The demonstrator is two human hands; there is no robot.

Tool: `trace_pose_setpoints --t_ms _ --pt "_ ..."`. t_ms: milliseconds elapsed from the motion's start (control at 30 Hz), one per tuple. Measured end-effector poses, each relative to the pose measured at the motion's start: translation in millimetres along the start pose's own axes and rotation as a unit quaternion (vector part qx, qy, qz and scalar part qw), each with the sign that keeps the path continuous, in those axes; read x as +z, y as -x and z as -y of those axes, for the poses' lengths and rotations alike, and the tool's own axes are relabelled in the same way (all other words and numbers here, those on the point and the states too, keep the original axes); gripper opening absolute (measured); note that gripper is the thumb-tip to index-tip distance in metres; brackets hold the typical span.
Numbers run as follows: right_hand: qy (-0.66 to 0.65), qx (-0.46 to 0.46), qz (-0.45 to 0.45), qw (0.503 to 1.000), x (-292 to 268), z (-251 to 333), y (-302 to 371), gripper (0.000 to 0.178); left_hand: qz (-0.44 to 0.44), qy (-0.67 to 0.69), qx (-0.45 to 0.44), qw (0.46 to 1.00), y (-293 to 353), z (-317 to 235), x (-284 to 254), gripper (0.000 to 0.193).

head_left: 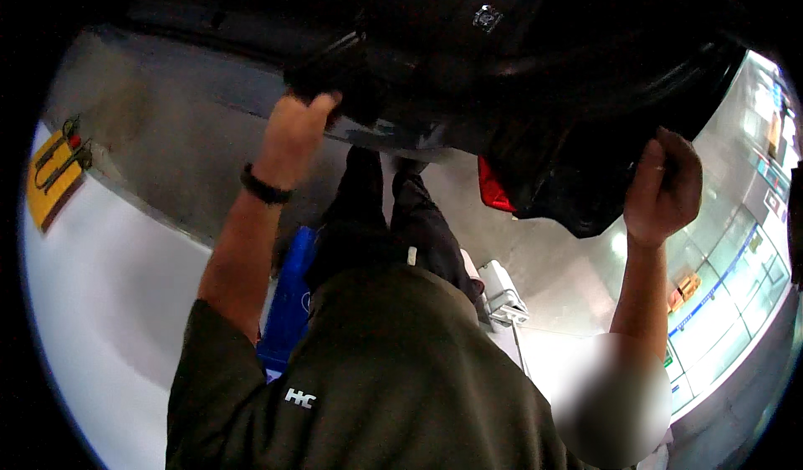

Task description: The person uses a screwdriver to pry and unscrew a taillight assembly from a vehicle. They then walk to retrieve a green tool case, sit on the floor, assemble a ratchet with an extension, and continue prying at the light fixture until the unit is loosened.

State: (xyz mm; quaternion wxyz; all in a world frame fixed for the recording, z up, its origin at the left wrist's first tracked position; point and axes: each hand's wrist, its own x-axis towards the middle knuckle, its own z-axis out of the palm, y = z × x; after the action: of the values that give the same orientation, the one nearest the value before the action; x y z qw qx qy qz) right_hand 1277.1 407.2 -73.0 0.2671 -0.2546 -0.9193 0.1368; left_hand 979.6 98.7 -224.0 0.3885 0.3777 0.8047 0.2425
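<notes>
1. At the far left of the wearer's body, the left hand (293,135) is raised to a black piece (330,73), thumb pointing right; its fingers are lost in the dark, so I cannot tell whether they grip.
2. At the right, the right hand (665,190) is half curled, thumb apart from the bent fingers, at the edge of a dark body (585,169); I cannot tell whether it holds that edge.
3. Between and beyond the hands, the dark body spans the far side; the arms are spread wide, probably to reach two places on it at once.
4. On its near edge, between the hands, sits a red part (493,187), seemingly fixed there; farther off, a small silvery piece (488,18) catches light.
5. Nearer, a blue box (288,298) is left of the legs (418,211) and a white case (503,293) right of them, perhaps to keep both within reach.
6. Far left lies a yellow board (54,177), well apart from the hands.
</notes>
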Motion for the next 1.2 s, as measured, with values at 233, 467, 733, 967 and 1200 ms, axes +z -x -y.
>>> trace_pose_setpoints --t_ms 233,467,733,967,1200 --pt "-0.024 0.014 0.02 0.999 -1.1 -3.3 -4.9 0.013 -0.066 -0.031 0.192 0.979 -163.5 3.9 1.4 0.027" --pt "0.012 -0.019 0.067 0.998 -4.8 -1.1 -10.2 0.016 -0.067 0.309 -0.045 0.948 -254.7 -19.6 45.6 0.035" --pt "0.005 -0.01 0.092 0.996 -6.9 -0.6 -9.7 0.015 -0.019 0.389 -0.157 0.908 -302.9 -10.6 61.0 0.033" --pt "0.013 -0.007 0.073 0.997 -5.8 2.5 -9.7 0.014 -0.005 0.41 -0.158 0.899 -329.7 -16.8 70.2 0.038" --pt "0.016 0.003 0.092 0.996 -9.0 0.7 -12.2 0.021 0.039 0.455 -0.126 0.881 -369.6 -25.8 60.2 0.025"
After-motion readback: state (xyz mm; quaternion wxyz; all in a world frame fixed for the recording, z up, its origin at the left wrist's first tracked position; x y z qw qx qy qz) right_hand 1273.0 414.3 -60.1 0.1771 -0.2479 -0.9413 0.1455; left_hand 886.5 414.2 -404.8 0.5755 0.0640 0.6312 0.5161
